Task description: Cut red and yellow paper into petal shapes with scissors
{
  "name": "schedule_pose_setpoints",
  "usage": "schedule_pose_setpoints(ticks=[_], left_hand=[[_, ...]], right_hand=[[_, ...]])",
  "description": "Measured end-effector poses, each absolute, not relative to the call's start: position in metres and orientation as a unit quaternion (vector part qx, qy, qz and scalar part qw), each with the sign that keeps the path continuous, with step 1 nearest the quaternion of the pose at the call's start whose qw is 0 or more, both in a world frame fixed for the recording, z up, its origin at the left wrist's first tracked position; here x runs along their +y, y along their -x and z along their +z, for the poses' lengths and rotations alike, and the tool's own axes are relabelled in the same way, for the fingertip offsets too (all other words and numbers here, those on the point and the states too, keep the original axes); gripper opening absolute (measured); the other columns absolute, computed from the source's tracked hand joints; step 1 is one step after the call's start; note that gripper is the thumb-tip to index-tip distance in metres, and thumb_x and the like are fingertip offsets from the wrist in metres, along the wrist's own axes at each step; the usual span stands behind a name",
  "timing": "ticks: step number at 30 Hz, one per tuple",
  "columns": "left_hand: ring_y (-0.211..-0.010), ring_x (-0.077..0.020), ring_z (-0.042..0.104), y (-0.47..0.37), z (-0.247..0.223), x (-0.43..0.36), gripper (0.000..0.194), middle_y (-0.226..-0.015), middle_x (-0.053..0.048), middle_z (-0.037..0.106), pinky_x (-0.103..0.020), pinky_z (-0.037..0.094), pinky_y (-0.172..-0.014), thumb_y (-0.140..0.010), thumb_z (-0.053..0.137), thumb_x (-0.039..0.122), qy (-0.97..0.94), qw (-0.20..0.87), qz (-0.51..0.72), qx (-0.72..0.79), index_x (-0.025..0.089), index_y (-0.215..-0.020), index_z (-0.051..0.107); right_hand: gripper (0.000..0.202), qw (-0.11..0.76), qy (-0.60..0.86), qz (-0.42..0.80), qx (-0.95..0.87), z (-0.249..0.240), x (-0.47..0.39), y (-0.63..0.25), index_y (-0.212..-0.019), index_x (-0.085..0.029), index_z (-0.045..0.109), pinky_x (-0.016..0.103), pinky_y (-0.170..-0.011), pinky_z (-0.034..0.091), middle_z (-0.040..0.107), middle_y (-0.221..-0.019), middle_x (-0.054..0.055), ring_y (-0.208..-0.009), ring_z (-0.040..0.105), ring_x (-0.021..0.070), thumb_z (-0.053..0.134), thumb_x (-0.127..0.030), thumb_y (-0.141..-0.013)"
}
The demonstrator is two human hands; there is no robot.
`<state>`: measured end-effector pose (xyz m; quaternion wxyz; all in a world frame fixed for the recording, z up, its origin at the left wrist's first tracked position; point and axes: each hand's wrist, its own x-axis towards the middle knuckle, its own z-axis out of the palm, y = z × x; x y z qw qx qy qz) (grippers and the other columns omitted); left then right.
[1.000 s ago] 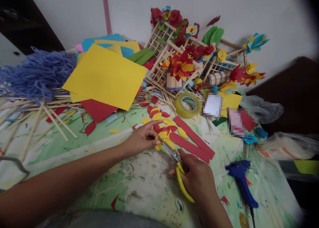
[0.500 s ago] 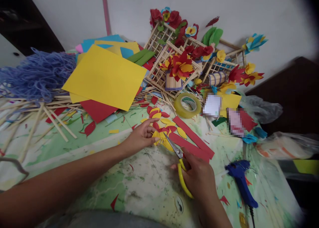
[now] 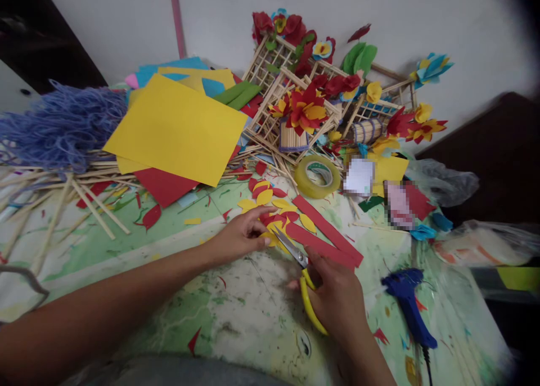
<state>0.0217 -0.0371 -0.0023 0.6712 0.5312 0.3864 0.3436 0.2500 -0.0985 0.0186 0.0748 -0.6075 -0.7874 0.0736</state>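
My right hand (image 3: 337, 296) is wrapped round the yellow handles of a pair of scissors (image 3: 310, 304). Their metal blades point up and left, over a heap of yellow leaf-shaped paper pieces (image 3: 265, 197) mixed with red ones (image 3: 279, 193). At the left side of this heap is my left hand (image 3: 242, 231), its thumb and index finger apart and the other fingers curled. No piece shows clearly in its grasp. Two red paper strips (image 3: 327, 228) lie just beyond the scissors, the lower one partly behind my right hand.
A tape roll (image 3: 333, 186) lies behind the strips. Stick frames with paper flowers (image 3: 307, 113) lean against the wall. Yellow sheets (image 3: 177, 127), blue-purple cord (image 3: 63, 127) and thin sticks (image 3: 54, 228) fill the left. A blue glue gun (image 3: 411, 307) lies right.
My left hand has shifted very slightly, its thumb a little lower beside the yellow pieces. The scissors stay in my right hand at almost the same place.
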Motion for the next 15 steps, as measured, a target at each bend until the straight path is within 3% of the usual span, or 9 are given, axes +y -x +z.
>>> schedule_pose_setpoints(ticks=[15], left_hand=[[-0.061, -0.0106, 0.051, -0.024, 0.0042, -0.0351, 0.066, -0.069, 0.004, 0.058, -0.023, 0.038, -0.059, -0.072, 0.063, 0.023, -0.51, 0.665, 0.361, 0.409, 0.018, -0.132, 0.036]], right_hand=[[0.053, 0.07, 0.6, 0.086, -0.792, 0.0187, -0.0992, -0.2486, -0.122, -0.02, 0.057, 0.026, -0.053, 0.036, 0.066, -0.075, 0.004, -0.064, 0.059, 0.0175, 0.059, -0.046, -0.076]])
